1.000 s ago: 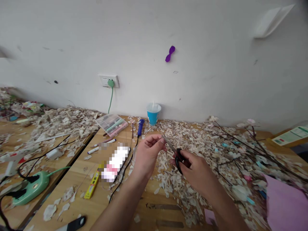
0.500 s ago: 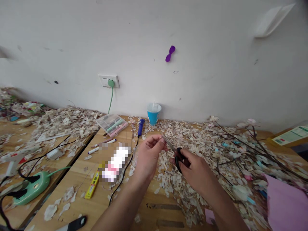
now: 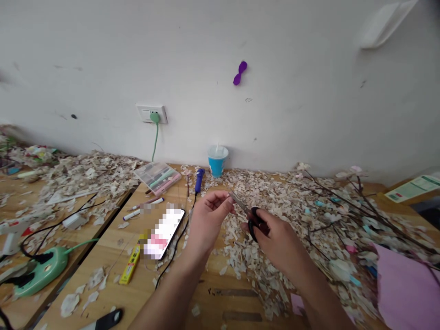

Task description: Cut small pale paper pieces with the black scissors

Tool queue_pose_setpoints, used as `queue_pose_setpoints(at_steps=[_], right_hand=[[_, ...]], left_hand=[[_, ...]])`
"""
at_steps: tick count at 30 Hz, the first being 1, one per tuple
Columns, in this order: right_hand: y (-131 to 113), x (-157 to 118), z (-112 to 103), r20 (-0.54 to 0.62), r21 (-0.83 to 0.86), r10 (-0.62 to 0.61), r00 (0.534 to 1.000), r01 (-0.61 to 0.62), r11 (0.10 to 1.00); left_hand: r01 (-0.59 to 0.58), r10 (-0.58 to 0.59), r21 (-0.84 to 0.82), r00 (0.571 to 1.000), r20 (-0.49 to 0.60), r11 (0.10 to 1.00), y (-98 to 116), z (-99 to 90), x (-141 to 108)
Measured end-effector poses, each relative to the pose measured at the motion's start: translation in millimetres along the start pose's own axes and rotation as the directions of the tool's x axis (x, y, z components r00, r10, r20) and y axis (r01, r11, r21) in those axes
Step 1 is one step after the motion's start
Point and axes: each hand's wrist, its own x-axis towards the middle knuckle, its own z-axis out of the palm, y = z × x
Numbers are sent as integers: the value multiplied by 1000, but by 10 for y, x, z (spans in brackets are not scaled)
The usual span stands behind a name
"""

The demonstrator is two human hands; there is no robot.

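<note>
Scissors point(image 3: 249, 212) are held up over the worktop point(image 3: 213, 275), mid-scene, on the near side of the blue cup point(image 3: 216, 163), with loose pale scraps point(image 3: 282, 185) all round. Right hand point(image 3: 280, 233) is clamped on the handles; left hand point(image 3: 208, 217) has thumb and fingertips pinched together right at the blade tips. Can't tell what's in the pinch, too small.

Main risk: nicked left fingertip, cause being tips this close to the pinch. Second, my guess: anything small slips on a loose pinch and gets lost among the scraps.

Orientation: tips point far-left, at the left fingertips; handles near-right. Long axis runs diagonally near-right to far-left. Can't judge blade gap.
</note>
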Motion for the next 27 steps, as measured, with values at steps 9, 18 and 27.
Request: queue_pose_setpoints(at_steps=[9, 18, 27], right_hand=[[-5, -7, -18, 21, -41, -35, 999, 36, 999], [-9, -16, -21, 23, -20, -41, 999, 41, 999], [39, -3, -20, 10, -20, -45, 999, 45, 999]], left_hand=[[-13, 11, 88, 1000, 26, 996, 78, -52, 9], [-21, 16, 122, 999, 40, 992, 98, -67, 13], [-8, -3, 134, 996, 85, 991, 144, -68, 8]])
